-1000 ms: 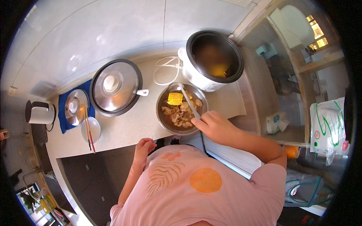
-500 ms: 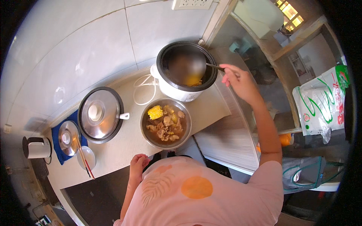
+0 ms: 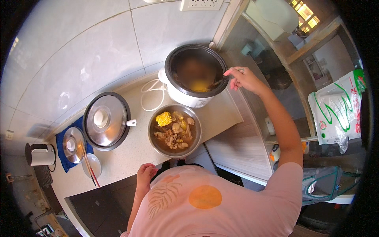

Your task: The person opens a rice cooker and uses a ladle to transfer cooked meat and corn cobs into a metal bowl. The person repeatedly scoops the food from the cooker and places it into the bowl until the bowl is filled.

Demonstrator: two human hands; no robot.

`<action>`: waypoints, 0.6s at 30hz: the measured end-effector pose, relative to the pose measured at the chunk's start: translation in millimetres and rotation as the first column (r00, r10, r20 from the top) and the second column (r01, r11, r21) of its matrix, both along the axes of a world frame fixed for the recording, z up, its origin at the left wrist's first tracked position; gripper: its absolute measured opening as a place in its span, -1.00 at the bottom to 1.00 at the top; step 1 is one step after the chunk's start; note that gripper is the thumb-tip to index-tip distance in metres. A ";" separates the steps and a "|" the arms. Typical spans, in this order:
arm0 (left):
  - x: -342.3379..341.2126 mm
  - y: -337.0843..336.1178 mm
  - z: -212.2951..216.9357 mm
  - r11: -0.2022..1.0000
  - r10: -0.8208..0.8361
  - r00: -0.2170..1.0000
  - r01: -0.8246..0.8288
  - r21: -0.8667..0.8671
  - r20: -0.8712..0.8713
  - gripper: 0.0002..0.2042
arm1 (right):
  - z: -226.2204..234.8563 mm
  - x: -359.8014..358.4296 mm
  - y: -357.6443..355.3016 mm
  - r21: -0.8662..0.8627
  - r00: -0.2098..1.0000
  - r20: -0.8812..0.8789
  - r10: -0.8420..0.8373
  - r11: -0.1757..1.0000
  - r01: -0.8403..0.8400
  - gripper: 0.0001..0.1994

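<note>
nearest to us, at about seven o'clock, our left hand rests on the front edge of the counter, fingers curled over the edge and gripping nothing else.

just beyond it, near the middle of the view, the steel bowl stands on the counter. it already holds pieces of meat in brown broth, with a piece of corn cob lying at its ten o'clock side. we judge the dishing-out is well under way, since the bowl is filled to a fair level but not to the brim.

off at nine o'clock lie the big pot lid, a smaller lid on a blue cloth, and a small white dish with chopsticks across it.

farther out, at twelve o'clock and touching the bowl's far rim, the cooker pot stands open. yellow pieces and dark broth still show inside, so there is more left to take out.

at one o'clock our right hand is closed around the handle of a ladle, whose scoop is down inside the pot at its three o'clock side. we cannot tell whether the scoop is loaded.
</note>
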State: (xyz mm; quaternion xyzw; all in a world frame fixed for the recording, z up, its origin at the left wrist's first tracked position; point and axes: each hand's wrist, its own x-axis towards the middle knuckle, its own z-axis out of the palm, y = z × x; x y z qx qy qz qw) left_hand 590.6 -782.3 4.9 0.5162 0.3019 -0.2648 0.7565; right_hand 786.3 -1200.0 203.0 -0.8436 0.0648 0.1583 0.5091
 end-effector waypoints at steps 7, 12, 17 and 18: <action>-2.2 1.0 1.4 1.000 -0.002 1.000 0.002 -0.009 0.022 -0.91 | -17.9 -16.8 -12.9 0.308 0.954 0.013 -0.301 0.908 0.282 -0.67; 1.7 0.7 0.5 1.000 -0.018 1.000 0.018 -0.012 0.010 -0.90 | 5.5 -19.1 -2.6 0.352 0.931 0.082 -0.357 0.884 0.308 -0.69; 3.0 -4.3 8.1 0.999 -0.038 0.999 0.038 0.014 -0.006 -0.89 | 15.5 -19.5 4.1 0.373 0.905 0.120 -0.407 0.864 0.339 -0.70; 2.6 -4.1 6.8 0.999 -0.043 0.999 0.043 0.008 -0.007 -0.89 | 15.3 -19.1 4.6 0.367 0.904 0.114 -0.411 0.863 0.346 -0.70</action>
